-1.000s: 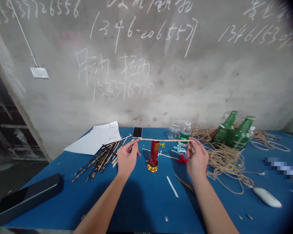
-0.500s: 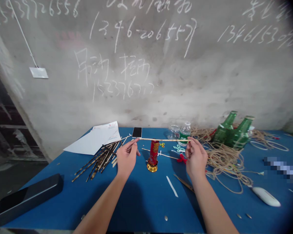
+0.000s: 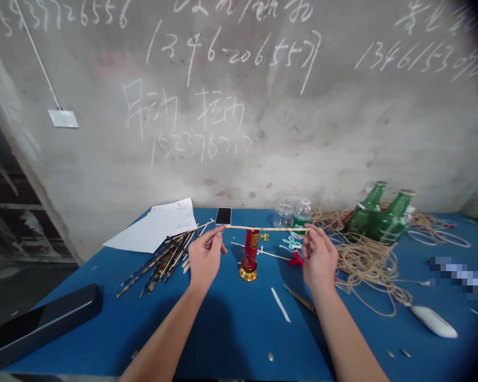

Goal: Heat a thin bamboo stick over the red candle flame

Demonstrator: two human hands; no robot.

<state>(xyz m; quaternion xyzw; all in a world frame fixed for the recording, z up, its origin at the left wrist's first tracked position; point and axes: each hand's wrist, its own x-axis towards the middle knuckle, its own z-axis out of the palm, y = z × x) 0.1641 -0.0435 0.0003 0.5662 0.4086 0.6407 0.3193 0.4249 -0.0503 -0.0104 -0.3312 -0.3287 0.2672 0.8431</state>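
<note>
A thin pale wooden stick (image 3: 266, 229) lies level between my hands, pinched at each end. My left hand (image 3: 206, 255) closes on its left end, and my right hand (image 3: 319, 258) grips the right end between thumb and fingers. Just below or behind the stick's middle stands a red candle (image 3: 250, 249) in a gold base; I cannot tell whether the stick touches its top, and no flame is visible. Right of the candle, a thin stick with a red bow (image 3: 296, 259) lies on the blue table (image 3: 239, 329).
Dark and pale sticks (image 3: 169, 260) are piled at left beside white papers (image 3: 155, 228) and a phone (image 3: 223, 216). A black case (image 3: 43, 323) lies front left. Tangled cord (image 3: 366, 260), green bottles (image 3: 396, 217) and a white oval object (image 3: 434, 321) stand or lie at right.
My left hand has shifted very slightly left. The stick stays level between both hands, and everything else looks the same.
</note>
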